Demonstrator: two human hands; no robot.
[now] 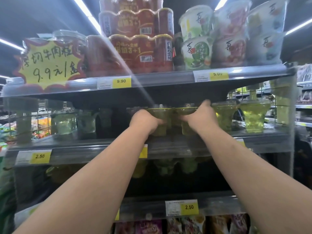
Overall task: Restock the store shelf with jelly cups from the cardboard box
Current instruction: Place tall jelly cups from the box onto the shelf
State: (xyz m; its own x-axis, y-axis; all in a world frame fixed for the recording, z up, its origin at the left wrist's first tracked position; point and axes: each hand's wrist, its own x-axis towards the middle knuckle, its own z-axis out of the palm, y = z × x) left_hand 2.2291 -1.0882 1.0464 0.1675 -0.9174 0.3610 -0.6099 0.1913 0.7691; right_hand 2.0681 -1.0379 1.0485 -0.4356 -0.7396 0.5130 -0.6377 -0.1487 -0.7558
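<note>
Translucent green, wide-rimmed left jelly cup [159, 113] and right jelly cup [185, 110] at the middle shelf [84, 143]. The left hand [145, 121] and right hand [198, 115] each grip one, arms outstretched.

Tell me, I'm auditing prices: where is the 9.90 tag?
Head view: 9.90 tag on the top shelf's edge, left of centre, under the red packs, right of the yellow sign.
</note>
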